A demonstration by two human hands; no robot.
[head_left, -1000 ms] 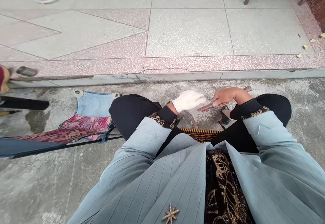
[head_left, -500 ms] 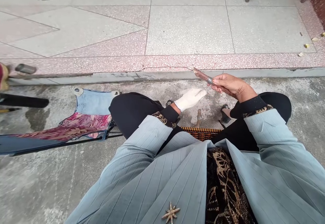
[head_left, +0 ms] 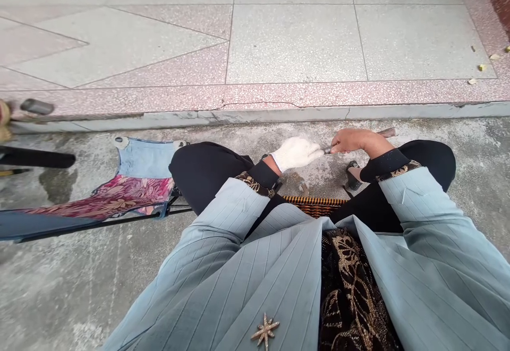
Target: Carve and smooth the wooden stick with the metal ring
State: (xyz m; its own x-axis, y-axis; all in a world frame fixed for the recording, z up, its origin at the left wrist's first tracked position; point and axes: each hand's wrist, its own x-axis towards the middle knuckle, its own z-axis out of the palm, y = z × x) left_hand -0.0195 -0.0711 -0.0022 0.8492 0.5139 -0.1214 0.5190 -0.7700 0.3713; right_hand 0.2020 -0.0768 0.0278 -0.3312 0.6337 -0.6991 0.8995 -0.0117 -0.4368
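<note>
My left hand [head_left: 298,153], in a white knit glove, is held between my knees with its fingers pressed together. What they hold, if anything, is hidden. My bare right hand [head_left: 356,141] is closed round a wooden-handled tool [head_left: 387,132], whose brown end sticks out to the right behind the hand. A grey metal part [head_left: 327,150] shows between the two hands, close against my gloved fingertips; I cannot tell whether they grip it. Below the glove, a small brownish object [head_left: 303,187] near the ground is too unclear to name.
The raised tiled step [head_left: 295,43] runs across in front of me. A low folding chair [head_left: 135,191] with flowered cloth stands at my left. A metal tin [head_left: 36,106] lies on the step's left edge. Woven seat edge [head_left: 314,206] shows between my legs.
The wooden-handled tool has turned in my right hand: its brown end pointed left and now points right. My right hand has lowered a little, and both hands are closer together.
</note>
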